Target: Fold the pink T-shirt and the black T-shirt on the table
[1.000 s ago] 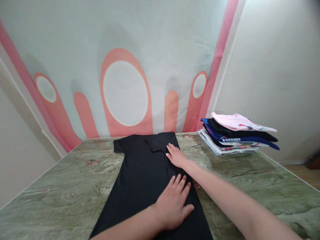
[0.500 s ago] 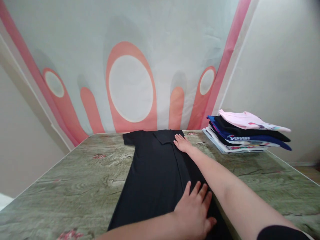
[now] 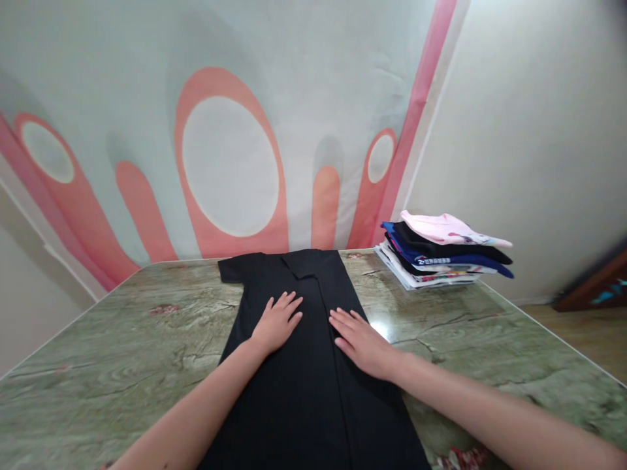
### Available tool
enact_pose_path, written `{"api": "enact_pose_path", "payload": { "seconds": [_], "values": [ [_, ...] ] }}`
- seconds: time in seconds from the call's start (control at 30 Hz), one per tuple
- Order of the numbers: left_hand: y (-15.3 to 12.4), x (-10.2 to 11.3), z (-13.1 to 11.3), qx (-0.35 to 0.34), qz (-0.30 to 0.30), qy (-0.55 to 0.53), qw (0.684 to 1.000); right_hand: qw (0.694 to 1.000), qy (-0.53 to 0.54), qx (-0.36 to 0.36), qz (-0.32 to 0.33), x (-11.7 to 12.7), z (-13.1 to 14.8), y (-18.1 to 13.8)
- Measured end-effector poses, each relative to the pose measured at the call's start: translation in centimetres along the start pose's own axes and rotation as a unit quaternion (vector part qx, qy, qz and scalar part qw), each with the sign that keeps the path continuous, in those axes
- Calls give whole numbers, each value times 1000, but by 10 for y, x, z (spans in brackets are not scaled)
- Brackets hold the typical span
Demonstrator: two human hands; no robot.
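While looking at the lower middle of the frame, can see a black T-shirt (image 3: 304, 385) of smooth, matte cloth, laid flat on the tabletop (image 3: 127, 365) and running off the bottom edge. Can trace a long, straight fold down its right part, a pointed flap of cloth near the top, and a short sleeve (image 3: 231, 269) jutting out at its upper left. At centre, on the cloth, can find the left hand (image 3: 278, 323), palm down, with fingers loosely spread and gripping nothing. Further right, see the right hand (image 3: 362, 343) over the folded strip, with fingers nearly straight, slightly parted, also holding nothing. Beneath, note a greenish, glossy wood grain. At right of the frame, see a floppy stack of clothes (image 3: 441, 254) topped by a pink garment (image 3: 443, 227). Behind, see a pale backdrop (image 3: 304, 52) with rounded orange shapes.
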State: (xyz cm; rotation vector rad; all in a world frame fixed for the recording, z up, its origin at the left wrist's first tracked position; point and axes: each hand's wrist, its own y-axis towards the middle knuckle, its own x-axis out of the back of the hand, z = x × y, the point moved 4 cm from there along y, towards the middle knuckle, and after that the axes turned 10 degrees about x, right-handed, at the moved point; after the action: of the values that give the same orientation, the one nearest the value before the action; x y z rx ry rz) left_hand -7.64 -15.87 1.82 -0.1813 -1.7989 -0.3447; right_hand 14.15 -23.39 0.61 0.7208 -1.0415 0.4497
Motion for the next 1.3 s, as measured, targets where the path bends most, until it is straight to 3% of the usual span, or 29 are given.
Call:
{"api": "enact_pose_path", "payload": {
  "seconds": [0.17,0.3,0.43,0.67,0.93,1.3],
  "values": [
    [-5,-8,8,8,24,35,999,987,95,109,72,32,65,-42],
    [-11,-2,-14,-29,44,27,998,977,92,167,96,49,86,-40],
    [-18,-4,-33,-95,64,12,993,964,51,226,133,42,101,-32],
    [-19,-15,-28,-105,35,15,994,950,52,262,163,35,107,-37],
    [-19,-15,-27,-126,26,21,992,952,39,247,179,39,105,-42],
    [-19,-17,-25,-121,30,15,992,942,95,295,130,29,112,-42]
  ]
}}
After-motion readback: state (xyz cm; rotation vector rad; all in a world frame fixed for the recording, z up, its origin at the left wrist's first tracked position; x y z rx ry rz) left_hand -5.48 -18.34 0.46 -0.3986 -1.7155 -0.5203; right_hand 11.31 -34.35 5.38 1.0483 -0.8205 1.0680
